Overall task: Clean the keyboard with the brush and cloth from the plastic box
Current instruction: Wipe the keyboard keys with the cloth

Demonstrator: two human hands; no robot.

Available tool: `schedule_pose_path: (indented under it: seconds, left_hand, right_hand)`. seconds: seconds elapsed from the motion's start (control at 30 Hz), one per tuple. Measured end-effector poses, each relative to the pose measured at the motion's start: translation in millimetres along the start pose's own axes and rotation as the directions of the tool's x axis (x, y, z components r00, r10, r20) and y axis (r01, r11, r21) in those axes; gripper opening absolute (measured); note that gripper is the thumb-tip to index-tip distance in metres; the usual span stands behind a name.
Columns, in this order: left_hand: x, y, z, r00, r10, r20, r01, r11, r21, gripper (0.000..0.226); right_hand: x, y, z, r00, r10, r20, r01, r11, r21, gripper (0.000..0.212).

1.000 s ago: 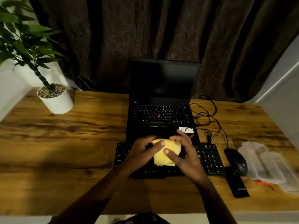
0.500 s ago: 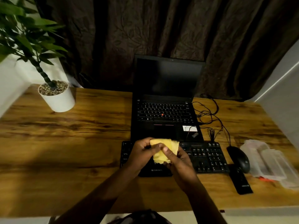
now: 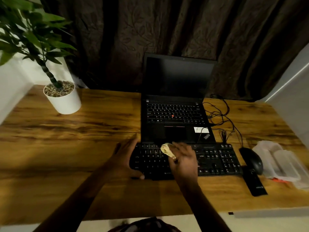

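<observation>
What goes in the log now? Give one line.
step: cloth wipe | left hand: rests on keyboard left end | right hand: holds cloth over keys

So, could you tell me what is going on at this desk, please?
A person is cleaning the black external keyboard on the wooden desk. Their right hand holds a bunched yellow cloth over the upper key rows, while the left hand rests on the keyboard's left end, apparently steadying it. The clear plastic box lies to the right, beyond the black mouse.
</observation>
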State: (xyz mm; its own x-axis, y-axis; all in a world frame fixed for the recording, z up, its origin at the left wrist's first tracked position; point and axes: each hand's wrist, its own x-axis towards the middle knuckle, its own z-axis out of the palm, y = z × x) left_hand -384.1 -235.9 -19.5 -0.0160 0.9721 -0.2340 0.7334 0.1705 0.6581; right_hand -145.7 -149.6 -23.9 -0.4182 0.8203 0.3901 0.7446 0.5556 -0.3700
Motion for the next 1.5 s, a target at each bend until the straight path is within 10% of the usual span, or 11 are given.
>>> schedule_pose_path:
  seconds: [0.43, 0.87, 1.23, 1.5]
  left_hand:
    - [5, -36, 12, 0.993, 0.120, 0.013, -0.119, 0.991, -0.054, 0.163]
    - [6, -37, 14, 0.987, 0.143, -0.071, -0.149, 0.986, -0.080, 0.166]
    - [9, -45, 17, 0.973, 0.217, -0.073, -0.214, 0.976, 0.047, 0.133]
    - [6, -34, 13, 0.986, 0.147, -0.083, -0.154, 0.983, -0.098, 0.157]
  right_hand:
    - [0, -63, 35, 0.959, 0.011, 0.284, 0.006, 0.998, -0.059, 0.049]
    - [8, -85, 59, 0.965, -0.154, 0.214, 0.171, 0.983, -0.062, 0.038]
    - [12, -111, 62, 0.977, -0.102, 0.189, 0.119, 0.990, -0.077, 0.046]
    - [5, -81, 52, 0.989, 0.029, 0.144, -0.006, 0.988, -0.156, 0.039]
